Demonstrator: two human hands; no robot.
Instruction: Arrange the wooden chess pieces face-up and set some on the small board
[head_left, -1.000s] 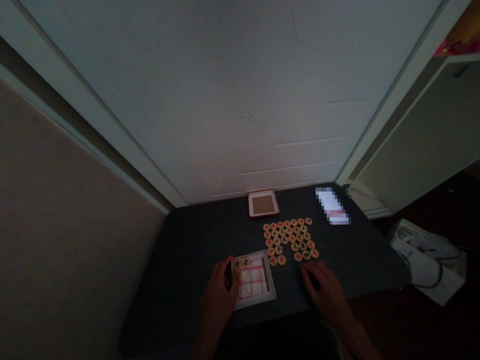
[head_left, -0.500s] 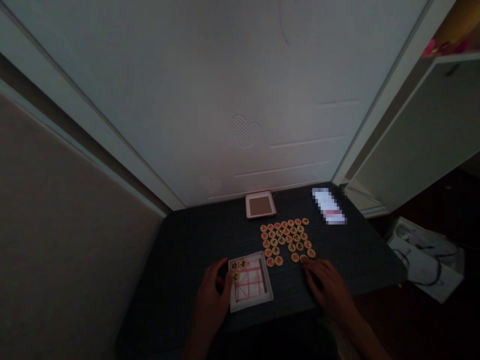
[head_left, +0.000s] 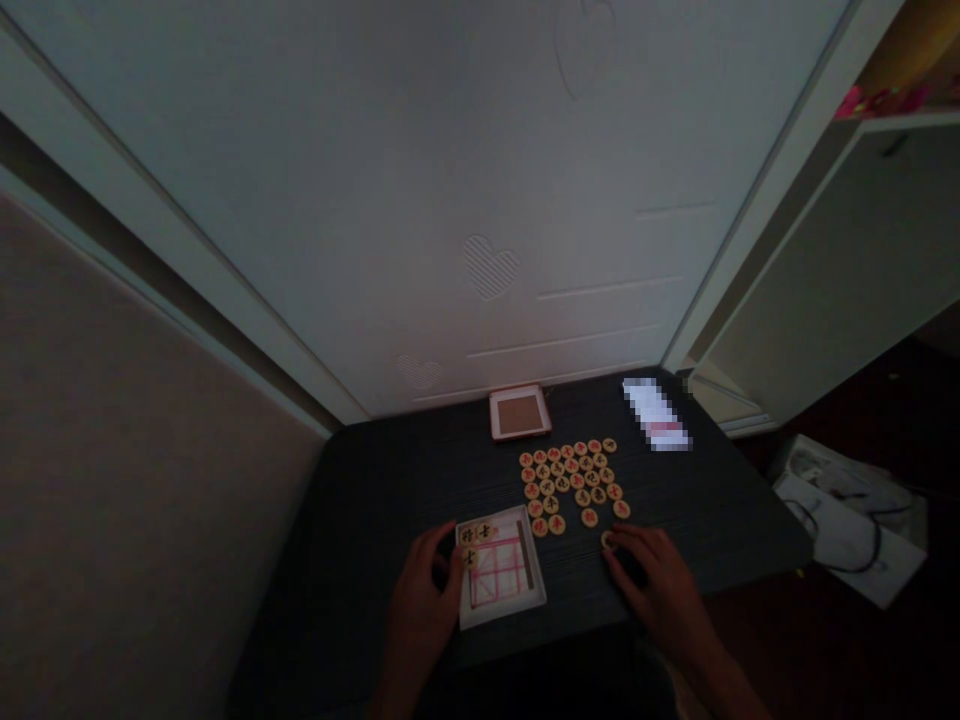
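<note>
My left hand (head_left: pixel 426 590) grips the left wall of a shallow white box (head_left: pixel 540 588). Inside it lies a sheet with pink grid lines, and several round chess pieces (head_left: pixel 485 531) with black characters sit in its upper left corner. Between the thumb and fingers of my right hand (head_left: pixel 651 572) is a single round Chinese chess piece (head_left: pixel 607 541), partly covered by the fingertips, just below the others. Rows of wooden Chinese chess pieces (head_left: pixel 572 465) with red or black characters lie face up beyond my hands, with gaps in the lower rows.
A second shallow box or lid (head_left: pixel 520 413) with a brown middle lies at the back of the dark table (head_left: pixel 390 480). A blurred bright flat object (head_left: pixel 655 412) is at the back right. White boxes with cables (head_left: pixel 851 515) stand right of the table. A white panel (head_left: pixel 420 200) rises behind.
My right hand has drawn one chess piece out of the bottom row, toward me. The left hand stays at the box. The view has shifted slightly.
</note>
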